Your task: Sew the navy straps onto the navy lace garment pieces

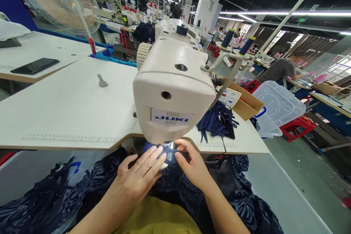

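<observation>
Navy fabric (175, 184) under sewing machine (172, 91) head at desk (68, 109) edge. Left hand (139, 175), right hand (192, 166) pressed flat on it; grip wide.

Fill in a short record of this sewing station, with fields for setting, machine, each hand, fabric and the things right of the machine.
Setting: factory hall with rows of sewing stations
Machine: white sewing machine on a white table
Left: left hand flat on the dark blue fabric under the machine head
Right: right hand, fingertips on the same fabric; grip unclear
Fabric: textured, hanging off the table edge
Right of machine: bundle of dark strips, cardboard box
</observation>
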Available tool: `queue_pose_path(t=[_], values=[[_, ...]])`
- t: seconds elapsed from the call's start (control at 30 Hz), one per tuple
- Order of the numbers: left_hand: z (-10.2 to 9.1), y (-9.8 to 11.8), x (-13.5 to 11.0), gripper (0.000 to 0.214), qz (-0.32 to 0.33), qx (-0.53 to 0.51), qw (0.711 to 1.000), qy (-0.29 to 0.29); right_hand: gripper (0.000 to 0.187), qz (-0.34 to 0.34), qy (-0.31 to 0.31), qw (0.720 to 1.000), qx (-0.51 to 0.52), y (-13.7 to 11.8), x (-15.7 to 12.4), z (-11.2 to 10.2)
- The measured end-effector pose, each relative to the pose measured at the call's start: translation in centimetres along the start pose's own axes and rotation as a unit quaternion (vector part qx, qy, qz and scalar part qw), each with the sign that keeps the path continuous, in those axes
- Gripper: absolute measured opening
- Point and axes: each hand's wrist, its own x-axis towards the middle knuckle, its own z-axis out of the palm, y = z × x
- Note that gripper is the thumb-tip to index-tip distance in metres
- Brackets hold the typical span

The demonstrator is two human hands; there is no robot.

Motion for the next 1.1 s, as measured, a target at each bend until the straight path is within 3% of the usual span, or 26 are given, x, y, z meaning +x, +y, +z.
queue_pose_path(t=[0.13, 0.4, 0.63, 0.83, 1.1], values=[[0.3, 0.3, -0.3, 0.039, 0.000, 0.049, 0.999, 0.001, 0.030, -0.053, -0.010, 0.994, -0.092, -0.3, 1.0, 0.2], [1.0, 1.2, -0.9, 0.039, -0.026, 0.156, 0.987, -0.015, 0.018, -0.083, -0.006, 0.989, -0.124, -1.1, 2.8, 0.9], [0.8, 1.8, -0.6, 0.039, -0.043, 0.154, 0.987, -0.016, 0.023, -0.074, -0.001, 0.988, -0.138, -1.2, 3.0, 1.1], [1.2, 2.9, -0.6, 0.042, -0.129, 0.095, 0.987, 0.023, 0.024, -0.075, -0.006, 0.989, -0.130, -1.1, 3.0, 1.2], [1.4, 2.9, -0.8, 0.043, -0.131, 0.083, 0.988, 0.016, 0.022, -0.072, 0.001, 0.991, -0.112, -0.9, 3.1, 1.3]])
